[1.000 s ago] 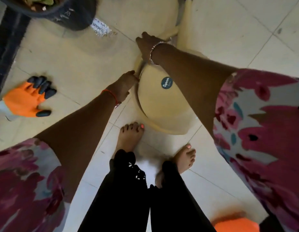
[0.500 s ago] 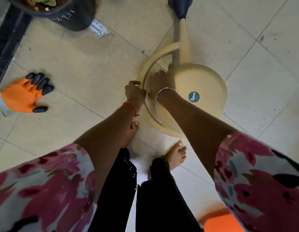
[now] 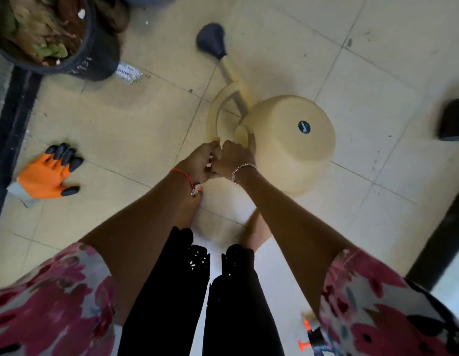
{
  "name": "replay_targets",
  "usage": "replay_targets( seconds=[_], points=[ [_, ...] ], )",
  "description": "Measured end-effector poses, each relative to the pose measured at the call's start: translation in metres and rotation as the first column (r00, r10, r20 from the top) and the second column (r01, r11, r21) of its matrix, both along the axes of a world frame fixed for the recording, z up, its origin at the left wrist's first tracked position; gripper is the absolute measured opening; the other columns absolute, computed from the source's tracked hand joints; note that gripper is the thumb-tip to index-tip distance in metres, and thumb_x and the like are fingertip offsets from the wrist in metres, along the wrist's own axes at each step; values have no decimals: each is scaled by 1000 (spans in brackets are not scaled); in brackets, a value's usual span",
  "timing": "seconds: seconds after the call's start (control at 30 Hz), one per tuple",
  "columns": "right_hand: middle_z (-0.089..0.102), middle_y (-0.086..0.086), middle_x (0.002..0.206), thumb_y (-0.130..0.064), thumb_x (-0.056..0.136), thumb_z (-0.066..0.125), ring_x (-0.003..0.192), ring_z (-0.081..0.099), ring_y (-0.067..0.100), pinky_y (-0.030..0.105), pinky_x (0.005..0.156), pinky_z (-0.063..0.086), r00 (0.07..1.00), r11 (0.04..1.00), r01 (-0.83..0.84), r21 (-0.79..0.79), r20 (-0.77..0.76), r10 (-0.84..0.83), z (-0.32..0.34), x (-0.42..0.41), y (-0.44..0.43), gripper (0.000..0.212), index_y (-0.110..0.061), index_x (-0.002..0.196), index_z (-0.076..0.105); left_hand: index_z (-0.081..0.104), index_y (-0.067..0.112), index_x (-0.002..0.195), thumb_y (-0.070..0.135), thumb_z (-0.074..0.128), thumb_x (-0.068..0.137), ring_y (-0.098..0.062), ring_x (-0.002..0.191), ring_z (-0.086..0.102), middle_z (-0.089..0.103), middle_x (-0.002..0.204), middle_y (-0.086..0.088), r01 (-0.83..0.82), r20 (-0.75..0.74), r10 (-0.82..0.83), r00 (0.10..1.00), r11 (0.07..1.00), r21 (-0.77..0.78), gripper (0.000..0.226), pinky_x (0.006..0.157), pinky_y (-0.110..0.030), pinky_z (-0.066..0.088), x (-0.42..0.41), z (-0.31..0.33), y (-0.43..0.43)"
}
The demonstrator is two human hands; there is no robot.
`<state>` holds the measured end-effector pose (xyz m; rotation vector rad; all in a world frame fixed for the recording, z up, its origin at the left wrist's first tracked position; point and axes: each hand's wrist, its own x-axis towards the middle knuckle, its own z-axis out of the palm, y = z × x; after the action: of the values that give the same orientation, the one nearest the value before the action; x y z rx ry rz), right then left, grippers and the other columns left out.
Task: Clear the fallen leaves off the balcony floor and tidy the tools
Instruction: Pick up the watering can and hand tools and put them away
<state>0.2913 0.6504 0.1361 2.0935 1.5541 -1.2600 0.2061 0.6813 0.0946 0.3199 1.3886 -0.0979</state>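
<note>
We saw the watering can (image 3: 287, 140) tipped over the floor (image 3: 364, 73) just ahead of the person's feet, its base turned up toward us and its spout head (image 3: 211, 41) pointing away to the far left. The left hand (image 3: 197, 164) and right hand (image 3: 234, 160) met, touching, at the near end of its handle (image 3: 213, 116), left of the body. At the far left a pot (image 3: 94, 57) stood on the floor with leaves (image 3: 38, 29) in it and a paper scrap (image 3: 129, 71) just right of it. A glove (image 3: 47, 173) lay well left of the hands, nearer us than the pot.

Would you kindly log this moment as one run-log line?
left hand: grips watering can handle | right hand: holds its rim | glove: on floor
</note>
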Motion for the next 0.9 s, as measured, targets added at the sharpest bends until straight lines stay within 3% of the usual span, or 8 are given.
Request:
replay_targets(
  seconds=[0.1, 0.2, 0.27, 0.33, 0.43, 0.6, 0.8, 0.9],
  points=[
    [60, 2, 114, -30, 90, 51, 116, 54, 22, 47, 113, -10, 986, 988, 153, -7, 67, -152, 21, 14, -22, 33, -17, 120, 53, 53, 15, 79, 34, 48, 97, -15, 72, 45, 45, 86, -1, 151, -22, -150, 988, 988, 35, 27, 65, -28, 55, 20, 39, -5],
    [57, 8, 123, -13, 92, 47, 123, 46, 28, 49, 113, 9, 922, 931, 364, 33, 129, -365, 48, 33, -44, 32, -15, 124, 48, 55, 16, 121, 42, 49, 93, -23, 113, 43, 44, 122, -2, 397, -39, -396, 918, 917, 44, 38, 99, -48, 40, 45, 77, -10],
    [52, 9, 128, -10, 93, 44, 126, 40, 29, 50, 109, 18, 911, 924, 379, 44, 156, -381, 70, 53, -60, 33, -13, 126, 46, 48, 14, 132, 45, 48, 93, -23, 124, 37, 40, 128, -3, 477, -66, -475, 877, 879, 7, 50, 102, -49, 34, 66, 103, -17],
    [51, 10, 129, -7, 93, 41, 127, 39, 29, 50, 107, 21, 904, 920, 388, 53, 174, -392, 90, 68, -77, 33, -11, 126, 46, 55, 7, 114, 40, 48, 95, -22, 100, 50, 49, 109, -6, 413, -73, -414, 907, 910, -24, 39, 92, -42, 42, 87, 127, -29],
    [50, 10, 130, -2, 91, 40, 128, 38, 29, 53, 107, 21, 855, 868, 497, 18, 161, -493, 115, 75, -108, 36, -10, 125, 46, 48, 5, 82, 20, 44, 99, -21, 69, 49, 50, 83, -13, 199, -74, -200, 977, 980, -13, 23, 58, -33, 54, 109, 145, -56],
    [47, 14, 130, 2, 89, 45, 125, 39, 34, 61, 104, 26, 716, 717, 696, -44, 121, -688, 156, 60, -187, 40, -7, 127, 40, 47, 1, 85, 1, 38, 98, -28, 91, 52, 53, 91, -18, 350, -12, -349, 937, 937, 21, 16, 78, -36, 51, 125, 173, -125],
    [38, 15, 133, 1, 89, 44, 119, 42, 37, 61, 100, 29, 426, 431, 902, 11, 130, -895, 183, 32, -297, 43, -9, 130, 38, 51, 1, 99, 9, 47, 96, -28, 94, 58, 53, 113, -19, 674, -75, -671, 738, 738, 25, 10, 79, -40, 47, 134, 197, -231],
    [30, 14, 138, 6, 82, 51, 122, 35, 36, 61, 100, 31, 174, 181, 983, 39, 132, -976, 192, 12, -357, 47, -9, 126, 43, 51, 0, 92, 19, 49, 97, -22, 74, 55, 54, 94, -15, 795, -49, -800, 598, 600, -87, 20, 68, -32, 51, 131, 212, -285]
  ],
)
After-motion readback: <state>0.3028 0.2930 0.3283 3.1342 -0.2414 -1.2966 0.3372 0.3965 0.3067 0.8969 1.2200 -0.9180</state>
